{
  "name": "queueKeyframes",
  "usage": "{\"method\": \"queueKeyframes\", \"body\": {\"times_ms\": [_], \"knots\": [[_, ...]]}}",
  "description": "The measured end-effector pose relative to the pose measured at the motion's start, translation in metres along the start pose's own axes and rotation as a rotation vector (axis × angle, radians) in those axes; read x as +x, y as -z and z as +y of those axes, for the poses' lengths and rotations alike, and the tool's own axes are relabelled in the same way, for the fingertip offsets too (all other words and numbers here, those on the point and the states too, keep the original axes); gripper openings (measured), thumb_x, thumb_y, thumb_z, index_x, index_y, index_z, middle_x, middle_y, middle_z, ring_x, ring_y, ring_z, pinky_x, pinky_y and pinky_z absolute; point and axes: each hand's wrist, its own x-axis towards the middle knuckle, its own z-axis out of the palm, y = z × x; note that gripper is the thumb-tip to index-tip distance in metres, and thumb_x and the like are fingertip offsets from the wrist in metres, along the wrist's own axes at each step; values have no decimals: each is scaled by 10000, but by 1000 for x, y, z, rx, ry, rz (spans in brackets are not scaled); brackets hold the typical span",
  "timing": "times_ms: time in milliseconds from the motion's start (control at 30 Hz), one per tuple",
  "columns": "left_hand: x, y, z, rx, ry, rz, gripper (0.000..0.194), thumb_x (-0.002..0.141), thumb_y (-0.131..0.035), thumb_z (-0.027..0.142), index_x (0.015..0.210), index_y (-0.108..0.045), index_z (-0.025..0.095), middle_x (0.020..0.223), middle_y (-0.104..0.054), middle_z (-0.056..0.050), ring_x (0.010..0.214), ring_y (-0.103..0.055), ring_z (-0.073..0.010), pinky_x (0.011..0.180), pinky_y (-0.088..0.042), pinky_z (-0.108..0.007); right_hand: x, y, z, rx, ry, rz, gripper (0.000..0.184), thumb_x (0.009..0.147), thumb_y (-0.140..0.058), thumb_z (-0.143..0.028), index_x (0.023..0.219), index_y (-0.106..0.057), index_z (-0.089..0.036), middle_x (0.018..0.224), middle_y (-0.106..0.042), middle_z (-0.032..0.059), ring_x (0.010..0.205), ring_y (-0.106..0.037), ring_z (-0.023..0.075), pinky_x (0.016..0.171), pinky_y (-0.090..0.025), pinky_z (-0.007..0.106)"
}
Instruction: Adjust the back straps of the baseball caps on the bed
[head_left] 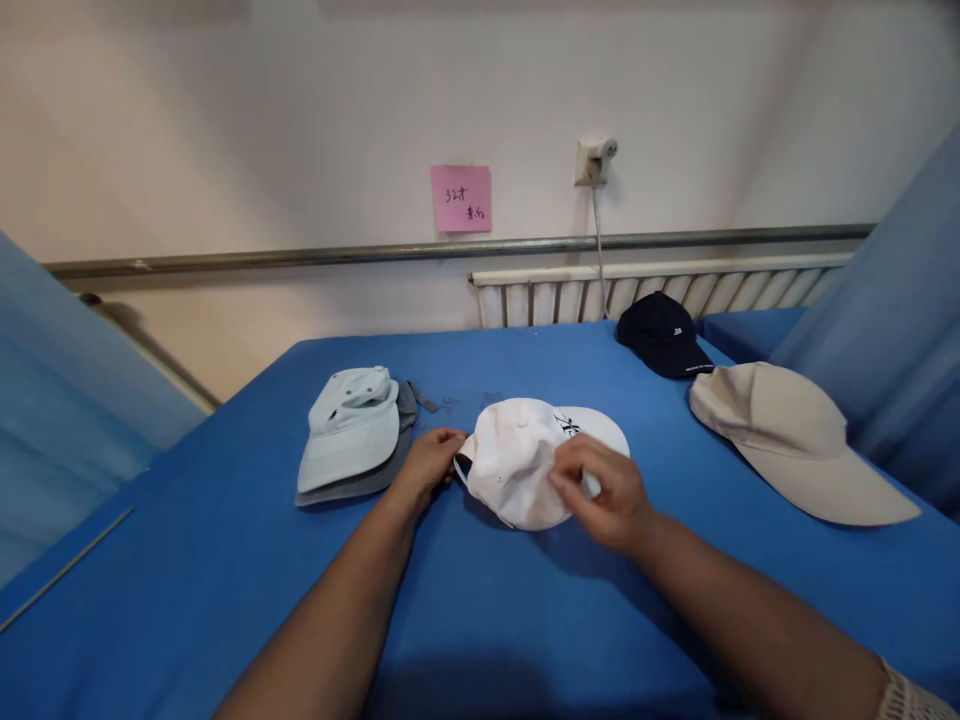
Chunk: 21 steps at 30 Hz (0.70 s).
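Blue-covered surface [247, 600], white cap [521, 465]: light, soft load

On the surface, apart from the beige cap [795, 410] at right, sits the white cap, with the pale blue cap [352, 420] at left; expect low weight, a cloth finish with little slip, and no fragility. The crown is creased and should yield under light pressure. Right hand [601, 490]: thumb and fingers narrow, at the crown's side near the brim; whether cloth is pinched cannot be told. Left hand [433, 458]: fingers narrow, appearing to pinch the cap's rear edge. The brim [611, 430], pointing right, should be the stiffest part and the firmest place to take hold. The rear strap [463, 464] should flex; use it for steadying only
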Motion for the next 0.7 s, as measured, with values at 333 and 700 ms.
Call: {"method": "queueKeyframes", "body": {"times_ms": [333,700], "knots": [[1,6,10,314,-390,265,130,698,-684,313,719,-698,185,708,-690,-55,626,-583,-173,573,-386,-238,19,35,125,-259,-608,440,185,749,-566,-319,864,-634,-191,917,-657,62,836,-605,202,805,-463,339],[-37,-11,29,201,-307,-19,259,620,-761,380,554,-635,164,548,-576,-6,527,-445,-125,503,-309,-226,11,35,127,-533,-639,241,170,753,-536,-239,881,-635,-186,992,-597,82,888,-587,206,878,-446,341]]}}
